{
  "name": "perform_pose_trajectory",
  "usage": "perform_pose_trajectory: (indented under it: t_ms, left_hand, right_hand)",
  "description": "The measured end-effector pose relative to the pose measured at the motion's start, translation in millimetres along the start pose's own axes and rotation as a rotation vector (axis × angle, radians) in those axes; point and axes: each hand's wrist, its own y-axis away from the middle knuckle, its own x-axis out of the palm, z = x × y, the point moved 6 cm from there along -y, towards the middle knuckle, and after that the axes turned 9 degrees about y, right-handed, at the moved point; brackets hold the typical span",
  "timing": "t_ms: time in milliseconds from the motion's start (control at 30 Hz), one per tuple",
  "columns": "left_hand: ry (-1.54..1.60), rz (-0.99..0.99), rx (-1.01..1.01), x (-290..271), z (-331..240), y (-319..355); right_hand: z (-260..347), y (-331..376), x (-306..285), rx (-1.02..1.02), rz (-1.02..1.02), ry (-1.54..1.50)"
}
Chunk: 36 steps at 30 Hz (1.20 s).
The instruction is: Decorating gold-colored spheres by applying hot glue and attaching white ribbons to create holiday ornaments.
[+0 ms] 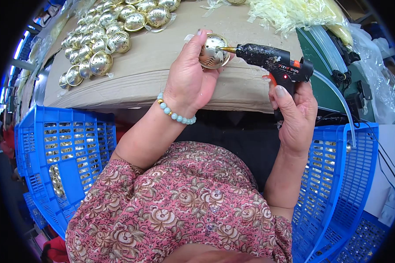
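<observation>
Between the thumb and fingers of my left hand point(189, 72) is a shiny gold ball ornament point(213, 55) with a dark line pattern. My right hand point(295, 107) grips the handle of a black hot glue gun point(265, 59), which has an orange trigger and a small red light. The gun points left, and its brass nozzle is at the ornament's surface; whether it touches cannot be made out. A clear glue stick trails from the back of the gun. Rows of similar gold ornaments point(102, 63) lie on the cardboard-covered table point(149, 83) at the far left.
Blue plastic crates point(68, 118) stand left and right of me, the left one with gold pieces inside. A pile of yellowish plastic bags point(294, 17) lies at the back right. Spare clear glue sticks point(327, 48) and black cables point(341, 79) rest on the green surface at right.
</observation>
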Motion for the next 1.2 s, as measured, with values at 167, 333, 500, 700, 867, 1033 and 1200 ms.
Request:
perform_pose_trajectory:
  t_ms: [167,333,500,700,867,1033,1200]
  left_hand:
    - [-0.019,0.056,-0.039,-1.6,0.4,-3.8]
    - [-0.071,0.021,0.007,-2.0,-0.8,-8.5]
    - [0.034,0.061,-0.070,-4.7,-6.8,-15.4]
    - [0.091,0.043,-0.091,-13.2,-29.6,-17.2]
    - [0.109,-0.007,-0.124,-14.6,-46.4,-12.8]
    - [0.090,0.008,-0.141,-19.4,-61.9,-10.9]
    - [0.070,-0.005,-0.075,-34.6,-84.7,-5.6]
  right_hand:
    - [-5.1,-2.6,-1.3,0.113,0.001,0.023]
    - [7.0,-2.5,7.4,-0.016,-0.035,0.189]
    - [0.1,-10.5,-8.5,0.121,-0.123,0.267]
    - [14.1,-39.7,-50.1,-0.045,-0.225,1.616]
    - [36.5,-107.3,22.1,-0.358,-0.111,1.343]
    - [-21.3,-210.5,102.4,-0.367,0.079,1.496]
    - [-52.6,-234.5,131.1,-0.310,0.248,1.561]
